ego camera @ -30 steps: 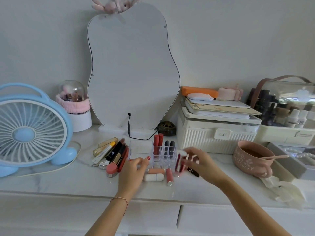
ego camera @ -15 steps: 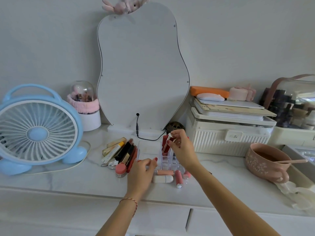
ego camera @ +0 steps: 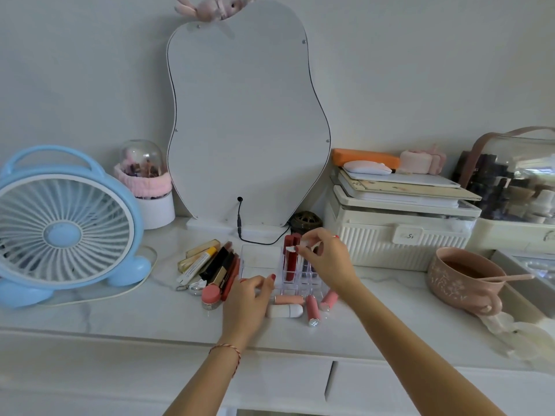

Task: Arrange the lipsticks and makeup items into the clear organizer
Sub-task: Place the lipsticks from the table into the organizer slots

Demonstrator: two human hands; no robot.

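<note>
The white box bears a small tag whose writing is too blurred to read. Right hand pinches a clear cap above the organizer mid-worktop, beside the upright red lipsticks; a second ago it held a lipstick lower. Left hand, fingers curled, rests against the organizer's front.

A second ago the right hand held a dark red lipstick tube with a clear cap low at the front right of the clear acrylic organizer; now that tube stands upright in a back slot, its cap pinched by the fingertips.
</note>
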